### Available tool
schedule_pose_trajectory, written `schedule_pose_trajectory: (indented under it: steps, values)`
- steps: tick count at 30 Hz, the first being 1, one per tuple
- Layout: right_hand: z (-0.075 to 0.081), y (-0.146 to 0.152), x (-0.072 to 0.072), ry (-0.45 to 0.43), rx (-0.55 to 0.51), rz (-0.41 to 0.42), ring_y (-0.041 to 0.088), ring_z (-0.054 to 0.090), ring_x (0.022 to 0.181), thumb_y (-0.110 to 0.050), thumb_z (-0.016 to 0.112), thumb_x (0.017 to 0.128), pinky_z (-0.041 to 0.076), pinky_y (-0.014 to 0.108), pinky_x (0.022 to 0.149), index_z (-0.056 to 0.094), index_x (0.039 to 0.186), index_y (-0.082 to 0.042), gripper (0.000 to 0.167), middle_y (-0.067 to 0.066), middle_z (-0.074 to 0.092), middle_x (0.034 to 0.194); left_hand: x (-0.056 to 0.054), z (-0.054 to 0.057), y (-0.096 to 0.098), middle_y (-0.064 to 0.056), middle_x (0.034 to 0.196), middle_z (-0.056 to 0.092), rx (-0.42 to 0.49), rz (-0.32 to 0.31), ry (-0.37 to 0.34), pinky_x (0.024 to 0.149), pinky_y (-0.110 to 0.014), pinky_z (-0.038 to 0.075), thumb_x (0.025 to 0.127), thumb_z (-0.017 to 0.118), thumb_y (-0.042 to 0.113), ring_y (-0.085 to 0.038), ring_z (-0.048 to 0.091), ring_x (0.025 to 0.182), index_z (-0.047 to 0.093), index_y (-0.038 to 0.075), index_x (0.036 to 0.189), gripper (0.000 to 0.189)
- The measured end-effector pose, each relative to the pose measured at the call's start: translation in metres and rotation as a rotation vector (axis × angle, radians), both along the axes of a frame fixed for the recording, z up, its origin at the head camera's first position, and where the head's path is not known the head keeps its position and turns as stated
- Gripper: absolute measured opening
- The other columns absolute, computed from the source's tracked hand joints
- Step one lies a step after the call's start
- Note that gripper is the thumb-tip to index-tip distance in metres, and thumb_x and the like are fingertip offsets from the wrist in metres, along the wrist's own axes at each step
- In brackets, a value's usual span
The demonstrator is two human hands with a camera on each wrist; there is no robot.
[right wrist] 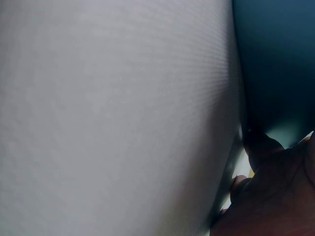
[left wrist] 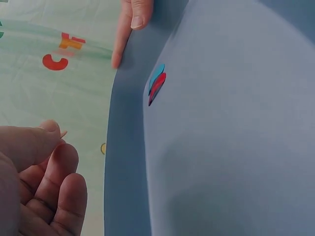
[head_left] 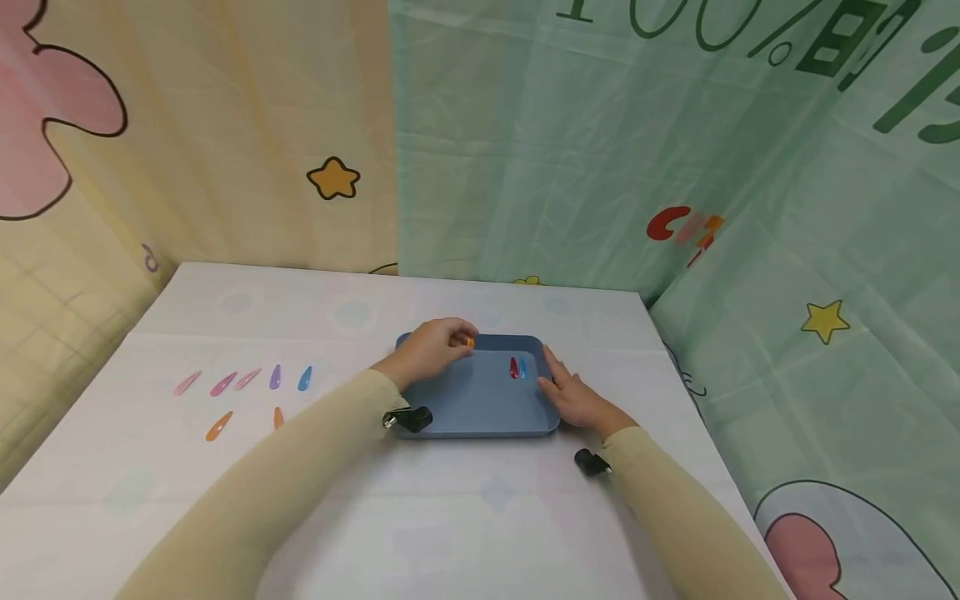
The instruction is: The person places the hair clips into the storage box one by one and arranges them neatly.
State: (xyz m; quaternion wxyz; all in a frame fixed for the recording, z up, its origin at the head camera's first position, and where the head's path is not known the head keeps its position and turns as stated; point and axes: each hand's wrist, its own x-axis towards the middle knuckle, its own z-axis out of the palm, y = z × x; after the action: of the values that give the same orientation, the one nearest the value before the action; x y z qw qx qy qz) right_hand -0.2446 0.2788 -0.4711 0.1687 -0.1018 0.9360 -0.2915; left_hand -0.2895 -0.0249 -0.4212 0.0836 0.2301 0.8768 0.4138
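Note:
Above the far left part of the blue-grey tray [head_left: 480,408], my left hand [head_left: 435,346] pinches a small orange hair clip [head_left: 470,342] between thumb and fingertips. Only the clip's thin tip shows in the left wrist view, past the left hand [left wrist: 42,172]. At the tray's right side, my right hand [head_left: 577,398] rests against the rim with fairly straight fingers, its thumb over the edge. Inside the tray, near that side, a red hair clip [head_left: 513,367] and a blue hair clip [head_left: 522,367] lie side by side. The right wrist view shows the right hand [right wrist: 275,191] dark and partly cut off.
Left of the tray, several hair clips lie spread on the white tablecloth [head_left: 450,517]: pink [head_left: 223,383], purple [head_left: 275,377], blue [head_left: 304,378] and orange [head_left: 219,426]. Another orange clip [head_left: 278,417] is partly behind the left sleeve [head_left: 300,475]. Printed curtains [head_left: 525,167] stand behind the table.

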Motion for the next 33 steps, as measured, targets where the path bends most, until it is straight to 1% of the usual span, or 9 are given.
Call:
schedule_pose_trajectory:
  steps: [8,14,23,27,33]
  values:
    - [0.000,-0.001,0.001,0.002,0.006,0.001,0.038,-0.002,0.164,-0.038,0.031,0.116,-0.004,0.063,0.129,-0.012,0.169,-0.016,0.072,0.013,-0.005,0.178,-0.001,-0.003,0.014,-0.004,0.114,0.074,-0.001,-0.015,-0.026,0.095,-0.038,0.057,0.104,0.068,0.015,-0.019,0.068,0.108,0.067,0.005,0.135,0.033]
    - [0.001,-0.001,0.001,0.006,-0.007,0.003,0.040,-0.003,0.164,-0.037,0.031,0.116,-0.005,0.064,0.129,-0.011,0.169,-0.015,0.071,0.014,-0.004,0.178,-0.002,-0.005,0.022,-0.005,0.116,0.073,0.004,-0.022,-0.039,0.094,-0.037,0.056,0.103,0.068,0.013,-0.020,0.067,0.110,0.068,0.005,0.136,0.033]
    - [0.002,-0.001,0.001,-0.011,-0.012,-0.012,0.039,-0.003,0.164,-0.038,0.031,0.116,-0.006,0.063,0.129,-0.012,0.169,-0.017,0.071,0.012,-0.004,0.178,-0.003,-0.009,0.033,-0.006,0.115,0.071,0.001,-0.027,-0.028,0.093,-0.038,0.056,0.102,0.070,0.012,-0.021,0.065,0.107,0.067,0.006,0.135,0.034]
    - [0.003,-0.001,0.001,-0.017,-0.019,-0.017,0.039,-0.003,0.164,-0.037,0.032,0.116,-0.006,0.063,0.129,-0.012,0.169,-0.018,0.071,0.012,-0.003,0.178,-0.005,-0.012,0.038,-0.005,0.114,0.072,-0.001,-0.023,-0.027,0.091,-0.037,0.056,0.102,0.070,0.013,-0.021,0.066,0.105,0.067,0.006,0.135,0.034]
    - [0.003,-0.002,0.000,-0.024,-0.016,-0.025,0.039,-0.004,0.164,-0.038,0.033,0.116,-0.007,0.063,0.128,-0.011,0.169,-0.019,0.072,0.012,-0.003,0.178,-0.008,-0.019,0.044,-0.004,0.112,0.071,-0.015,-0.035,-0.027,0.092,-0.036,0.056,0.102,0.070,0.013,-0.019,0.065,0.103,0.067,0.006,0.134,0.032]
